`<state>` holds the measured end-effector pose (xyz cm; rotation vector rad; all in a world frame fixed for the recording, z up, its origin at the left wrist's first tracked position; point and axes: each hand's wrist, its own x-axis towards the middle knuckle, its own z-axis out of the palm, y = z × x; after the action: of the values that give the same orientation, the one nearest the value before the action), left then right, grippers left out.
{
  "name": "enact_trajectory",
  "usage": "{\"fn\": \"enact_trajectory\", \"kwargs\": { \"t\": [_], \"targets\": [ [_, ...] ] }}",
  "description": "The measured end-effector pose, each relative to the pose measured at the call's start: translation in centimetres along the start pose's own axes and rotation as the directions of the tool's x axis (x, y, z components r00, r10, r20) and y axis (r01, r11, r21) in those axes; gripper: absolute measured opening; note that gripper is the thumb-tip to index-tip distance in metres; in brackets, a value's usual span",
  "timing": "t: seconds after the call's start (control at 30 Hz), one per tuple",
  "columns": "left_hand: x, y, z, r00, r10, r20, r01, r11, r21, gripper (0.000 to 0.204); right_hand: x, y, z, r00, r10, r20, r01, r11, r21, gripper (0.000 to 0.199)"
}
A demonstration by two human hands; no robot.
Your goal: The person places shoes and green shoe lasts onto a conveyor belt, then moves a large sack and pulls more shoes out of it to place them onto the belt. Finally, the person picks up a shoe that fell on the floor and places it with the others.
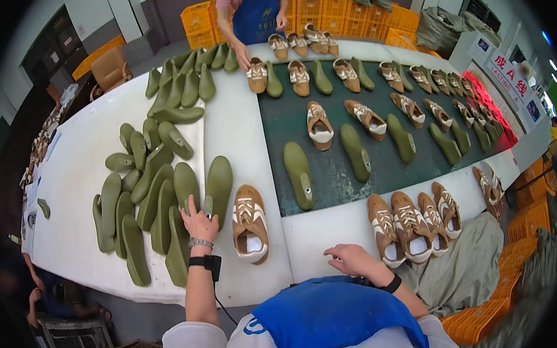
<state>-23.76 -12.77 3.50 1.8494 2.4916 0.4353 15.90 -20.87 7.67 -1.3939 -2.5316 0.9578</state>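
The left hand [202, 228] reaches in among the olive-green shoe lasts, its fingers [192, 206] spread and pointing away from the body. The upright-toed last [186, 179] lies directly ahead of the fingertips, and a longer last [220, 182] lies just to the right, its heel end beside the hand. Whether the fingers grip either one cannot be told from this angle. A brown-and-cream sneaker [249, 223] sits right of the longer last, apart from the hand. The right hand [352, 259] holds nothing; its fingers are loosely parted over the white worktop [234, 129], just left of a row of four similar sneakers [415, 226].

More lasts crowd the worktop's left side. A dark green belt [331, 201] carries sneakers and lasts toward a white machine [499, 74] with a red glow at its mouth. Across the worktop, a co-worker in a blue apron [257, 16] touches a sneaker at the belt's corner. Orange crates [346, 26] line the back wall, and a brown chair [110, 71] stands at the far left.
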Motion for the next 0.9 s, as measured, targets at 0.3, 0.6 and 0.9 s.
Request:
{"fn": "enact_trajectory", "kwargs": {
  "t": [0.3,0.6,0.9],
  "targets": [
    [-12.5,5.1,-3.2,0.951,0.309,-0.005,-0.288,0.881,-0.376,0.045,0.3,1.2,0.5,0.999,-0.002,0.053,0.001,1.000,0.013,0.025],
    [-5.9,11.5,-1.1,0.882,0.444,-0.158,-0.465,0.763,-0.450,0.036,-0.7,3.3,0.2,0.998,0.070,-0.011,-0.069,0.997,0.032,0.025],
    [14.0,19.9,10.4,0.852,0.451,-0.265,-0.521,0.778,-0.350,0.038,-3.7,2.7,-1.4,0.973,0.197,-0.123,-0.185,0.978,0.096,0.025]
  ]
}}
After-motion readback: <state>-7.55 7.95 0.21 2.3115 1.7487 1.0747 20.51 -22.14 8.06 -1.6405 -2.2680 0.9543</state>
